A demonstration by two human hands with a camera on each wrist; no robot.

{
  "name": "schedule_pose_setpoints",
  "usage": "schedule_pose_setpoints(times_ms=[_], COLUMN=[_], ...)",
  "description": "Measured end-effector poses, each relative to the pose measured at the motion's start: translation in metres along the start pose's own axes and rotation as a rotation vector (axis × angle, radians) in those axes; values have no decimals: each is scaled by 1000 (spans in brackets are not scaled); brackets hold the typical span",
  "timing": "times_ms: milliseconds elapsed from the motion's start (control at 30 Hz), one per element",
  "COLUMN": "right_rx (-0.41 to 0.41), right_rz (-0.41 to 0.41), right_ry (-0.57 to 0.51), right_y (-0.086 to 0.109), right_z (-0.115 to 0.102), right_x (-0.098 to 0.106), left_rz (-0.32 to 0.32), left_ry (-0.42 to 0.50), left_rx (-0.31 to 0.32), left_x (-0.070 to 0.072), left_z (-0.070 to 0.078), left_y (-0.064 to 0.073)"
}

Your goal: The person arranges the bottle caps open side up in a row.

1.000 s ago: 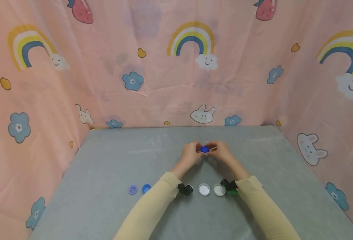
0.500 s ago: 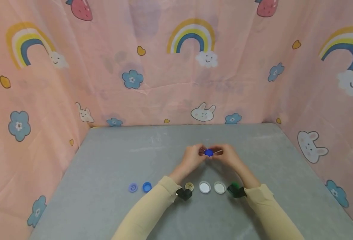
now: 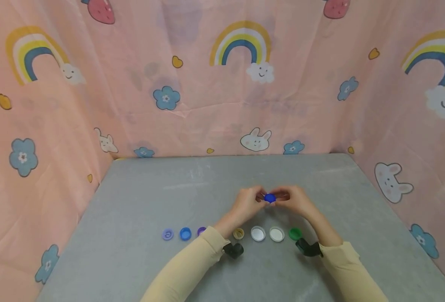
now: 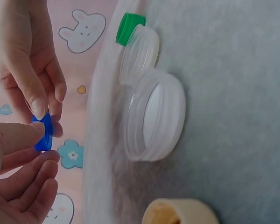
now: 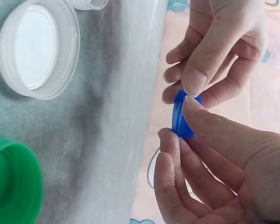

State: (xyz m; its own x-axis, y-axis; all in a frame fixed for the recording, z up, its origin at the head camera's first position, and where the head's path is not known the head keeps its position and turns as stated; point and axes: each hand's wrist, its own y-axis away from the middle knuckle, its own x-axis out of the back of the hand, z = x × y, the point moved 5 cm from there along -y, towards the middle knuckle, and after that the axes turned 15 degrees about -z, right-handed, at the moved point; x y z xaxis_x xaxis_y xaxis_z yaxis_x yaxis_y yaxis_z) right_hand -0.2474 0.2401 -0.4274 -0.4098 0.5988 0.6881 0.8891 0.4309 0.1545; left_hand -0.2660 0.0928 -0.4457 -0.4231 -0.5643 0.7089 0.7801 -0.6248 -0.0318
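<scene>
Between the fingertips of both hands is a small, dark blue bottle cap (image 3: 270,198), lifted over the middle of the table. My left hand (image 3: 246,204) pinches its left side, while my right hand (image 3: 296,202) pinches the right. In the left wrist view the blue cap (image 4: 46,134) stands on edge, a thumb of each hand against it. The right wrist view shows the ridged rim of this cap (image 5: 178,114), partly covered by the thumbs. Other fingers of both hands are loosely bent around it.
A row of caps lies nearer the body: lilac (image 3: 167,234), lighter blue (image 3: 185,233), purple (image 3: 201,230) partly behind the left sleeve, tan (image 3: 239,233), two clear-rimmed lids (image 3: 258,233) and green (image 3: 295,233). Pink patterned cloth (image 3: 222,109) encloses the grey table (image 3: 150,188).
Both hands have moved right and slightly closer to the body, still holding the blue cap. The arms' shift has uncovered the purple, tan and green caps in the row.
</scene>
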Motion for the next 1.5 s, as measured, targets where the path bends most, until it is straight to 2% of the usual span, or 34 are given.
schedule_pose_setpoints(times_ms=[300, 600, 833, 1067, 1267, 1500], right_rx=[32, 19, -24, -54, -63, -68], right_rz=[-24, -58, -83, -118, -173, -233], right_ry=[-42, -127, -144, -148, -188, -287], right_y=[12, 27, 38, 48, 53, 57], right_z=[5, 9, 18, 24, 29, 35], right_x=[-3, -6, -5, -2, 1, 4], left_rz=[-15, -32, -53, -83, -86, -43], left_ry=[24, 35, -10, 1, -50, -117], left_rx=[-37, -46, -57, -77, -122, -183], left_x=[-12, -24, -32, -38, -37, -35], left_z=[5, 9, 15, 21, 26, 33], left_y=[7, 10, 9, 9, 10, 9])
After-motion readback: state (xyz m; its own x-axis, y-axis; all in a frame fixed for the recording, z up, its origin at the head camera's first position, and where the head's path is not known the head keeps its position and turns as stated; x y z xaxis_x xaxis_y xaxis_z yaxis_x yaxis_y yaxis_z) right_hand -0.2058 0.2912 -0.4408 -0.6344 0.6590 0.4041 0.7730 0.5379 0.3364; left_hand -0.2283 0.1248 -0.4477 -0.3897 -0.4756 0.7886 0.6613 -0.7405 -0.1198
